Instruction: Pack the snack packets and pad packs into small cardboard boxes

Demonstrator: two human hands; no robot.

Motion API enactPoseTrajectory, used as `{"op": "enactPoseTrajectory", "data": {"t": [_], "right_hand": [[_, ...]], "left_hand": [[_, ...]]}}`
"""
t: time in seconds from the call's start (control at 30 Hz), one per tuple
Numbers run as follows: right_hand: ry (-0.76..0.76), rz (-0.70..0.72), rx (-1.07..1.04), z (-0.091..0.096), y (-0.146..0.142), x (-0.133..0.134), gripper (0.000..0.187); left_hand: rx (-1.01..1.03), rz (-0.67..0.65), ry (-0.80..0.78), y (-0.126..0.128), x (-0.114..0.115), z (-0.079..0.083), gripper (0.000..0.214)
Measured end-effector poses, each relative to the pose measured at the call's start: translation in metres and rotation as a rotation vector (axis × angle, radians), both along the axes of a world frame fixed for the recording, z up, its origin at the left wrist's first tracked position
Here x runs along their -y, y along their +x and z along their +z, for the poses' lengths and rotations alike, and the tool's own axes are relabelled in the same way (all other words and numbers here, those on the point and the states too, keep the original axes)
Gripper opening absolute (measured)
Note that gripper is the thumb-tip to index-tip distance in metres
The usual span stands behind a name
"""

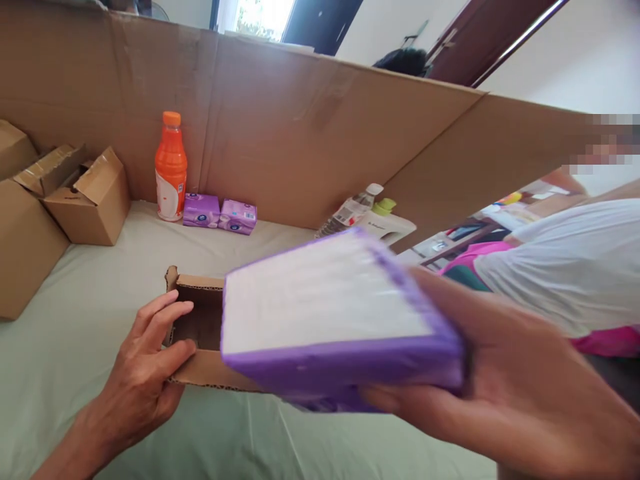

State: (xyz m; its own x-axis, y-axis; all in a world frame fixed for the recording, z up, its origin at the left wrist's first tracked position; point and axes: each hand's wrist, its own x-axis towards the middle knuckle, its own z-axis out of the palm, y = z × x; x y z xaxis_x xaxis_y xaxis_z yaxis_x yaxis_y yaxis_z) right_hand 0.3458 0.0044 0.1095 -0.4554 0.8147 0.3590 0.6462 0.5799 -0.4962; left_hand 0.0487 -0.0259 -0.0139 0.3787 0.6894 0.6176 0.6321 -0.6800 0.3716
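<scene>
Held at centre frame, tilted, overlapping the small open box [210, 371] behind it: a purple-edged pack [325, 313]. Looked light, soft and squashy under a slick plastic wrap, so likely to slip or dent. Probably best taken across one short end, broad faces pinched. Clasped that way by the right hand [525, 393] at lower right, fingers [400, 403] curled narrowly beneath. Rested at lower left on the box's open end: the left hand [143, 380], fingers [160, 317] loosely spread, gripping nothing.
</scene>
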Motion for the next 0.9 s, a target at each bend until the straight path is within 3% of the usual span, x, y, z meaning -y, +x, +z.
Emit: {"op": "enactPoseTrajectory", "data": {"t": [0.1, 0.17, 0.23, 0.33, 0.43, 0.53, 0.7, 0.9], "right_hand": [[-0.099, 0.09, 0.161, -0.002, 0.003, -0.014, 0.041], [-0.112, 0.058, 0.234, -0.007, 0.004, -0.029, 0.039], [0.004, -0.031, 0.273, -0.013, 0.003, -0.041, 0.041], [0.293, -0.117, 0.312, -0.018, -0.002, -0.045, 0.046], [0.371, 0.073, 0.34, -0.017, -0.01, -0.034, 0.05], [0.259, 0.234, 0.394, -0.018, -0.02, -0.024, 0.048], [0.028, 0.12, 0.72, -0.042, -0.052, -0.033, 0.034], [-0.227, 0.158, 0.917, -0.08, -0.096, -0.048, 0.049]], "left_hand": [[0.008, -0.003, 0.021, 0.0, -0.001, 0.0, 0.034], [0.011, -0.004, 0.033, 0.0, -0.001, 0.0, 0.037], [0.006, -0.011, 0.028, -0.001, 0.0, 0.0, 0.039], [0.02, -0.023, 0.008, -0.002, 0.002, -0.002, 0.039], [0.039, -0.029, -0.018, -0.003, 0.004, -0.001, 0.038], [0.038, -0.025, -0.022, -0.003, 0.004, 0.001, 0.039], [0.061, -0.017, 0.0, 0.0, 0.0, 0.0, 0.037], [0.046, 0.002, 0.02, 0.002, -0.001, -0.003, 0.036]]}}
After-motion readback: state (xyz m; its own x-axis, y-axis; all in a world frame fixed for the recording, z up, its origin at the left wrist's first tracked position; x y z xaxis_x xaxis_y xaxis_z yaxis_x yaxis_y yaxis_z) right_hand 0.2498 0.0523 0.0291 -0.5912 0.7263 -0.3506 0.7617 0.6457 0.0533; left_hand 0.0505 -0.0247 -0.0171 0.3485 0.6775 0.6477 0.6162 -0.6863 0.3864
